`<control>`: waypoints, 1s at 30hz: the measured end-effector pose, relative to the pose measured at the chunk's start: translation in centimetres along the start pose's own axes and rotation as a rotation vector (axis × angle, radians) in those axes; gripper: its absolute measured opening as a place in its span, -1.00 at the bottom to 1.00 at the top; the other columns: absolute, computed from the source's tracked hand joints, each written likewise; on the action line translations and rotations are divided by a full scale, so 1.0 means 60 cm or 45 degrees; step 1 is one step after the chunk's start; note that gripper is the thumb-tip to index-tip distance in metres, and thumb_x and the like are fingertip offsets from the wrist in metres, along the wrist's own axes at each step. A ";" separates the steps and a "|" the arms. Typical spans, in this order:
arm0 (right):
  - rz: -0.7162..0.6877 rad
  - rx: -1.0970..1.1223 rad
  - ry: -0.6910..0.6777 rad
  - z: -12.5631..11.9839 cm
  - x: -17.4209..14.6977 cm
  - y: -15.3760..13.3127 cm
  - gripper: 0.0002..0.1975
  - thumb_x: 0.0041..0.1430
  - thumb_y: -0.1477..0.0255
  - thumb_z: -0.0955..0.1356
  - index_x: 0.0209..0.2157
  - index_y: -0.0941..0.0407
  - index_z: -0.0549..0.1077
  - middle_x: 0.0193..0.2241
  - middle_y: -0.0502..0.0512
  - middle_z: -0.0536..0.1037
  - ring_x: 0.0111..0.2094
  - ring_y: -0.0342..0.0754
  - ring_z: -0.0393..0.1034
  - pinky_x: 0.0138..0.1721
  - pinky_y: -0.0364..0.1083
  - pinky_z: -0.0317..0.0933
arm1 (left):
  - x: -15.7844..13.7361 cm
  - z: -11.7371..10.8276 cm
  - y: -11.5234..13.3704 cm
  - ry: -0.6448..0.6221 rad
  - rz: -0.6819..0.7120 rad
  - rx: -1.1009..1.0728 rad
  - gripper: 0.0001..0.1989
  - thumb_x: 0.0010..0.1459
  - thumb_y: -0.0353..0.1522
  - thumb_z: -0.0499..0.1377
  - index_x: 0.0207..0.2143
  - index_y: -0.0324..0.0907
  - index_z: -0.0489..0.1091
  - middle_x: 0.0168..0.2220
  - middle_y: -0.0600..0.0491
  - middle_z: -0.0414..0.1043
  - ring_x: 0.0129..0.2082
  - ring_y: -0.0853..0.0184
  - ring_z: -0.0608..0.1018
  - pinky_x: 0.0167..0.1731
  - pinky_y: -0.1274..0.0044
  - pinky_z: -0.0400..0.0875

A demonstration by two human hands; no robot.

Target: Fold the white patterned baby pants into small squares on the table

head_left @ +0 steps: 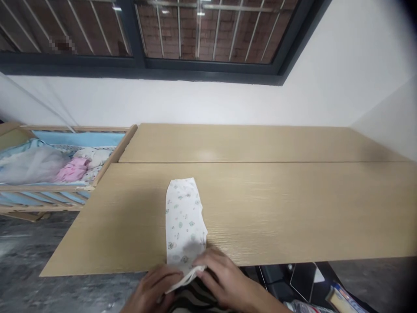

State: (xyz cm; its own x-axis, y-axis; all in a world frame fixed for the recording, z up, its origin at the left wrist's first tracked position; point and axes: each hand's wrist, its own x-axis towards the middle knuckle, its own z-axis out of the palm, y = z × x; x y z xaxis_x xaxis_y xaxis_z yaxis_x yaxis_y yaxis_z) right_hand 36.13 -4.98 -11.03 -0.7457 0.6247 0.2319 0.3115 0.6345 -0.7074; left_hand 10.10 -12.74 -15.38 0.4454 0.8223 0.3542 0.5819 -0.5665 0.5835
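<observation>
A small white printed cloth garment (184, 213), which looks like baby trousers folded lengthwise, lies on the wooden table (276, 200) with its near end over the front edge. Both hands pinch that near end, where a white band is lifted towards me. My left hand (156, 282) is closed on the band's left side. On the right side, my right hand (221, 276) grips it between thumb and fingers. The far end of the garment rests flat on the table.
To the left stands a wooden crib (114, 156) with a blue lining, a pink cloth (73, 169) and whitish bedding. Below the table's front edge at the right are dark items and a packet (345, 300). A barred window (208, 34) is in the wall behind.
</observation>
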 end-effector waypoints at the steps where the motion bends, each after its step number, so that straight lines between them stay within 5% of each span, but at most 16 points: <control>1: 0.049 0.066 0.002 -0.025 0.013 -0.009 -0.82 0.39 0.44 0.27 -0.02 0.07 0.42 -0.16 0.12 0.56 -0.09 -0.04 0.46 -0.01 -0.05 0.37 | 0.019 -0.017 0.005 0.074 -0.074 -0.036 -0.71 0.34 -0.43 0.08 0.06 -0.05 0.42 -0.06 0.00 0.55 -0.11 0.35 0.59 -0.10 0.57 0.51; 4: 0.054 0.154 0.086 -0.090 0.070 -0.010 -0.81 0.41 0.42 0.27 0.00 0.07 0.42 -0.07 0.16 0.49 -0.01 -0.03 0.41 0.00 -0.05 0.35 | 0.097 -0.068 -0.004 0.367 -0.245 -0.043 -0.79 0.30 -0.37 0.16 -0.04 -0.07 0.48 -0.13 0.02 0.56 -0.16 0.34 0.61 -0.15 0.56 0.52; 7: 0.052 0.100 0.220 -0.120 0.155 0.041 -0.83 0.41 0.39 0.27 -0.04 0.08 0.44 -0.11 0.16 0.49 -0.05 -0.01 0.41 0.00 -0.01 0.33 | 0.194 -0.103 -0.057 0.532 -0.467 0.058 -0.77 0.27 -0.22 0.22 -0.10 -0.13 0.50 -0.29 0.08 0.56 -0.35 0.36 0.58 -0.31 0.57 0.50; 11: 0.200 -0.040 0.363 -0.110 0.271 0.157 -0.86 0.37 0.41 0.29 -0.16 0.14 0.47 -0.22 0.14 0.51 -0.14 0.00 0.40 -0.05 -0.01 0.29 | 0.311 -0.106 -0.157 0.372 -0.631 0.246 -0.77 0.30 -0.28 0.15 -0.06 -0.17 0.47 -0.18 0.05 0.58 -0.29 0.34 0.58 -0.22 0.53 0.48; 15: 0.380 -0.139 0.294 -0.077 0.326 0.245 -0.86 0.32 0.48 0.28 -0.23 0.16 0.48 -0.27 0.12 0.52 -0.20 -0.01 0.40 -0.09 -0.04 0.28 | 0.361 -0.079 -0.223 0.257 -0.670 0.362 -0.81 0.27 -0.38 0.14 -0.10 -0.13 0.46 -0.18 0.00 0.58 -0.20 0.23 0.58 -0.17 0.45 0.46; 19: 0.390 -0.288 0.235 -0.065 0.317 0.259 -0.79 0.34 0.50 0.25 -0.08 0.18 0.47 -0.16 0.20 0.54 -0.08 0.02 0.41 0.01 0.00 0.28 | 0.339 -0.048 -0.207 0.245 -0.661 0.469 -0.71 0.30 -0.37 0.06 0.04 -0.20 0.41 0.03 -0.16 0.50 0.07 0.09 0.49 0.10 0.28 0.36; 24: 0.050 -0.554 0.137 -0.070 0.279 0.179 -0.44 0.41 0.31 0.21 0.35 0.25 0.12 0.32 0.40 0.20 0.34 0.16 0.06 0.30 0.16 0.06 | 0.232 0.029 -0.088 0.308 -0.477 0.779 -0.43 0.34 -0.22 0.04 0.29 -0.34 0.17 0.32 -0.30 0.18 0.32 -0.08 0.23 0.18 0.15 0.28; 27: -0.327 -0.560 -0.217 -0.049 0.251 0.123 -0.36 0.44 0.22 0.19 0.41 0.20 0.02 0.43 0.31 -0.04 0.44 0.12 -0.22 0.39 0.12 -0.10 | 0.170 0.087 -0.028 0.247 -0.461 0.863 -0.47 0.30 -0.14 0.08 0.12 -0.39 0.39 0.16 -0.35 0.37 0.25 -0.13 0.32 0.19 0.11 0.27; 30: -0.560 -0.510 -0.483 -0.017 0.233 0.111 -0.40 0.45 0.21 0.20 0.40 0.12 0.08 0.43 0.20 -0.01 0.45 0.03 -0.22 0.41 0.04 -0.17 | 0.142 0.124 -0.009 0.230 -0.489 0.864 -0.52 0.30 -0.11 0.08 -0.10 -0.36 0.54 -0.06 -0.31 0.52 0.12 -0.09 0.45 0.22 0.08 0.25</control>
State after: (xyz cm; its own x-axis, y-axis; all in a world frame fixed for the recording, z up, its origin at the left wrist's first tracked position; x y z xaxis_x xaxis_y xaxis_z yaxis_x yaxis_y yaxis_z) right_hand 28.37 8.46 -11.79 -0.9833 0.1166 0.1396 0.0729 0.9559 -0.2844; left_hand 18.62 -5.82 -18.10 0.0468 0.9296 0.3656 0.9851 -0.1036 0.1372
